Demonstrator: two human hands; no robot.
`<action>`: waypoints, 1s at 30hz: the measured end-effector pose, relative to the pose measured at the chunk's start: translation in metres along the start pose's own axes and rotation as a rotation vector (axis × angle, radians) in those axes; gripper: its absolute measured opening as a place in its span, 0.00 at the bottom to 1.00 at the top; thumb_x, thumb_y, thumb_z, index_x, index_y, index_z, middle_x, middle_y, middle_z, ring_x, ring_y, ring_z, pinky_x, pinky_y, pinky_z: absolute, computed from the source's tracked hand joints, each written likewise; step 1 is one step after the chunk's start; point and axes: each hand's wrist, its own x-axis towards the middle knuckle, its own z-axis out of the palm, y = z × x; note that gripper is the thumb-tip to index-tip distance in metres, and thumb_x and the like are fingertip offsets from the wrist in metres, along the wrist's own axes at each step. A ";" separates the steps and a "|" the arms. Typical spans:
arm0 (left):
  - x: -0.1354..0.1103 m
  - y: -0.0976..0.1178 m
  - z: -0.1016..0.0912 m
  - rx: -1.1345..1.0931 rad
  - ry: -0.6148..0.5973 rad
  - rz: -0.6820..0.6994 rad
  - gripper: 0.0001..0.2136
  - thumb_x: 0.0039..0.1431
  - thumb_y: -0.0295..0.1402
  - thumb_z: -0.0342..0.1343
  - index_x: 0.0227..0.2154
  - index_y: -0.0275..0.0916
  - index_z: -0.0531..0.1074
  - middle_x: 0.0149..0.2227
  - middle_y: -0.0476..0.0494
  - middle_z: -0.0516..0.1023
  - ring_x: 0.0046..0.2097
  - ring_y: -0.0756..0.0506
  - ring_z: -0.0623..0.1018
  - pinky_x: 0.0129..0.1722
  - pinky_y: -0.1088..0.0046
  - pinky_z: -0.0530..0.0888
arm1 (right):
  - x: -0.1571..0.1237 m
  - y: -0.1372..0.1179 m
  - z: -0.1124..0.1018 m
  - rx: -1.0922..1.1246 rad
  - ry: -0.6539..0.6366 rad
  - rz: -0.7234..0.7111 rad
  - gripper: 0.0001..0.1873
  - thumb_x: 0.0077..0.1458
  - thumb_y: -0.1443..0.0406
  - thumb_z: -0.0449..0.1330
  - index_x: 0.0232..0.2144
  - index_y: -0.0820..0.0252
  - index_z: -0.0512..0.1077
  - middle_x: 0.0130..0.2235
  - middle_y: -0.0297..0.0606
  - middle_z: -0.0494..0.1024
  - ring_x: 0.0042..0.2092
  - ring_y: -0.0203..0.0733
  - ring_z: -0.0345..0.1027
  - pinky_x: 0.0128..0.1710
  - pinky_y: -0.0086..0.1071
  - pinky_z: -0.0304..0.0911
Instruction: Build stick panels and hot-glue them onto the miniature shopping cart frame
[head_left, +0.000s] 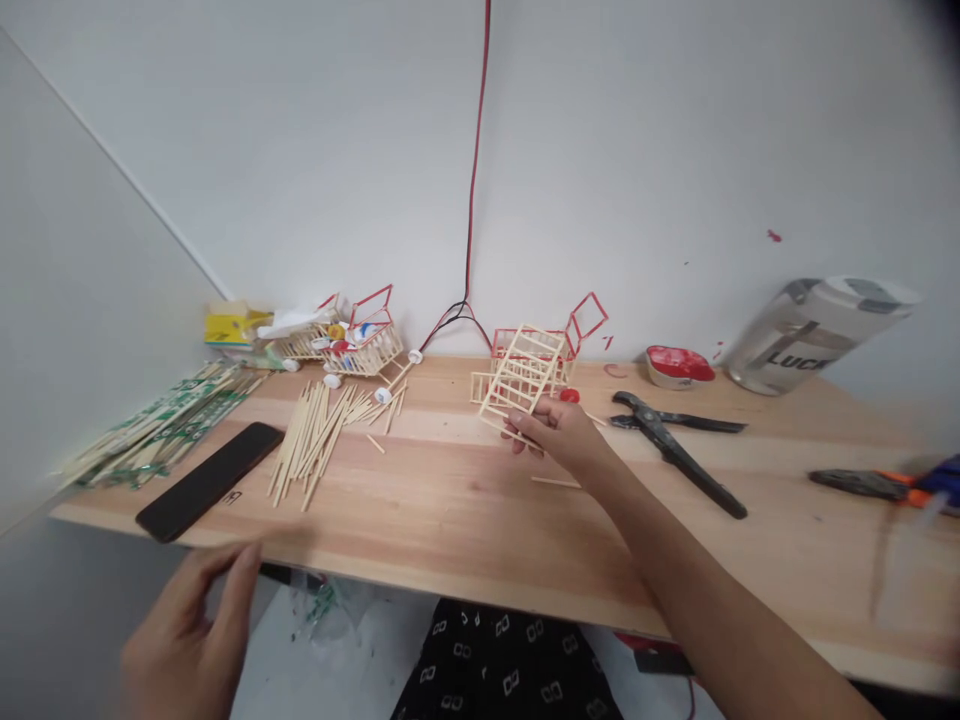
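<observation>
My right hand (pixel 551 432) pinches a ladder-like frame of thin bamboo sticks (pixel 525 368) by its lower end, tilted above the table. Right behind it stands a small stick-built cart (pixel 559 372) with a red rim and red handle, partly hidden by the frame. My left hand (pixel 199 625) is in front of the table's near edge, blurred, with thumb and forefinger tips together. Whether anything is between them I cannot make out. Closest to it lies a black phone (pixel 210 482). Beyond the phone are several loose bamboo sticks (pixel 311 445).
More stick carts (pixel 371 348) stand at the back left, beside wrapped stick bundles (pixel 157 430). On the right are black pliers (pixel 675 450), a dish of red paint (pixel 679 368), a clear jar (pixel 817 335) and orange-handled pliers (pixel 862 485). A red-black cable (pixel 476 170) hangs down the wall.
</observation>
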 end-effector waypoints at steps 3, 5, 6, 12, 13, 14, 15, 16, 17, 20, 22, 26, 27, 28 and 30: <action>0.033 0.066 0.032 -0.265 -0.156 0.219 0.09 0.54 0.42 0.57 0.35 0.47 0.77 0.41 0.50 0.78 0.46 0.42 0.75 0.46 0.69 0.69 | -0.001 -0.001 -0.001 -0.026 -0.043 -0.013 0.19 0.53 0.51 0.58 0.31 0.63 0.71 0.26 0.39 0.78 0.22 0.31 0.63 0.21 0.25 0.57; 0.052 0.099 0.061 -0.441 -0.351 0.187 0.11 0.53 0.41 0.60 0.37 0.44 0.79 0.42 0.45 0.79 0.43 0.43 0.76 0.41 0.71 0.71 | -0.002 -0.003 -0.001 -0.059 -0.047 -0.013 0.19 0.53 0.51 0.58 0.30 0.63 0.71 0.26 0.39 0.79 0.23 0.32 0.65 0.22 0.25 0.58; 0.060 0.112 0.077 -0.499 -0.466 0.160 0.12 0.52 0.40 0.61 0.38 0.43 0.79 0.42 0.43 0.79 0.41 0.44 0.77 0.39 0.72 0.72 | -0.002 -0.005 -0.001 -0.077 -0.041 -0.011 0.19 0.53 0.51 0.58 0.30 0.63 0.71 0.26 0.39 0.79 0.23 0.32 0.66 0.22 0.25 0.58; 0.070 0.161 0.148 -0.779 -0.926 0.035 0.15 0.45 0.38 0.66 0.36 0.37 0.80 0.38 0.39 0.81 0.35 0.46 0.76 0.29 0.76 0.70 | 0.001 -0.005 -0.004 -0.110 -0.026 -0.038 0.17 0.53 0.53 0.59 0.33 0.62 0.72 0.29 0.40 0.80 0.26 0.35 0.71 0.21 0.24 0.58; 0.069 0.166 0.153 -0.793 -0.969 0.031 0.14 0.45 0.38 0.66 0.36 0.36 0.80 0.37 0.39 0.81 0.34 0.47 0.75 0.28 0.76 0.69 | 0.001 -0.005 -0.004 -0.119 -0.023 -0.056 0.17 0.53 0.53 0.59 0.34 0.62 0.73 0.31 0.40 0.80 0.27 0.35 0.72 0.21 0.24 0.59; 0.068 0.169 0.157 -0.800 -0.996 0.028 0.14 0.45 0.38 0.66 0.34 0.36 0.80 0.36 0.39 0.81 0.33 0.48 0.75 0.28 0.77 0.68 | 0.001 -0.004 -0.005 -0.130 -0.017 -0.070 0.16 0.53 0.54 0.59 0.34 0.62 0.73 0.31 0.39 0.80 0.27 0.35 0.72 0.20 0.24 0.59; 0.067 0.171 0.160 -0.807 -1.004 0.025 0.13 0.44 0.38 0.66 0.32 0.35 0.80 0.34 0.40 0.81 0.31 0.49 0.74 0.27 0.77 0.67 | 0.001 -0.005 -0.006 -0.141 -0.011 -0.076 0.16 0.53 0.54 0.59 0.34 0.62 0.74 0.31 0.39 0.80 0.27 0.36 0.73 0.20 0.24 0.59; 0.067 0.171 0.162 -0.817 -1.001 0.016 0.13 0.43 0.38 0.67 0.30 0.35 0.80 0.32 0.41 0.80 0.30 0.50 0.73 0.26 0.77 0.67 | 0.001 -0.005 -0.006 -0.148 -0.007 -0.077 0.17 0.53 0.54 0.59 0.35 0.62 0.74 0.31 0.39 0.80 0.27 0.36 0.73 0.20 0.24 0.59; 0.066 0.170 0.164 -0.830 -0.990 0.002 0.12 0.42 0.38 0.67 0.29 0.35 0.80 0.30 0.42 0.80 0.29 0.50 0.72 0.26 0.78 0.66 | 0.002 -0.005 -0.007 -0.148 -0.011 -0.072 0.17 0.53 0.53 0.59 0.36 0.61 0.74 0.31 0.39 0.80 0.27 0.37 0.74 0.20 0.24 0.59; 0.067 0.164 0.171 -0.904 -0.942 -0.080 0.13 0.39 0.38 0.69 0.27 0.35 0.79 0.27 0.44 0.78 0.28 0.51 0.71 0.25 0.78 0.66 | 0.003 -0.006 -0.012 -0.094 -0.030 -0.038 0.21 0.55 0.51 0.57 0.39 0.62 0.74 0.35 0.42 0.80 0.30 0.39 0.76 0.19 0.24 0.59; 0.067 0.160 0.176 -0.962 -0.908 -0.158 0.14 0.37 0.37 0.70 0.28 0.35 0.79 0.28 0.44 0.78 0.28 0.52 0.72 0.26 0.78 0.67 | 0.004 -0.005 -0.015 -0.033 0.008 -0.008 0.23 0.56 0.50 0.55 0.41 0.63 0.73 0.39 0.46 0.79 0.33 0.41 0.77 0.20 0.25 0.60; 0.066 0.157 0.182 -1.064 -0.855 -0.344 0.17 0.32 0.37 0.72 0.26 0.34 0.78 0.25 0.47 0.76 0.26 0.54 0.70 0.26 0.79 0.67 | 0.005 -0.002 -0.019 0.051 0.067 0.047 0.25 0.53 0.50 0.59 0.43 0.64 0.73 0.38 0.47 0.80 0.36 0.42 0.76 0.24 0.26 0.62; 0.065 0.156 0.182 -1.093 -0.847 -0.390 0.17 0.30 0.36 0.73 0.25 0.33 0.78 0.25 0.48 0.76 0.25 0.55 0.70 0.26 0.79 0.67 | 0.005 -0.001 -0.018 0.077 0.065 0.058 0.24 0.52 0.51 0.61 0.43 0.64 0.73 0.38 0.46 0.80 0.36 0.41 0.76 0.24 0.25 0.61; 0.064 0.156 0.183 -1.126 -0.842 -0.430 0.18 0.29 0.36 0.73 0.25 0.33 0.77 0.25 0.49 0.75 0.25 0.55 0.70 0.26 0.80 0.67 | 0.006 0.001 -0.017 0.107 0.067 0.068 0.23 0.50 0.51 0.62 0.42 0.64 0.73 0.38 0.46 0.80 0.36 0.41 0.76 0.25 0.25 0.61; 0.061 0.155 0.185 -1.188 -0.839 -0.494 0.18 0.28 0.35 0.74 0.24 0.33 0.76 0.24 0.49 0.75 0.25 0.55 0.70 0.25 0.81 0.67 | 0.006 0.004 -0.014 0.160 0.072 0.085 0.21 0.49 0.52 0.64 0.39 0.63 0.73 0.39 0.45 0.80 0.36 0.39 0.75 0.25 0.25 0.61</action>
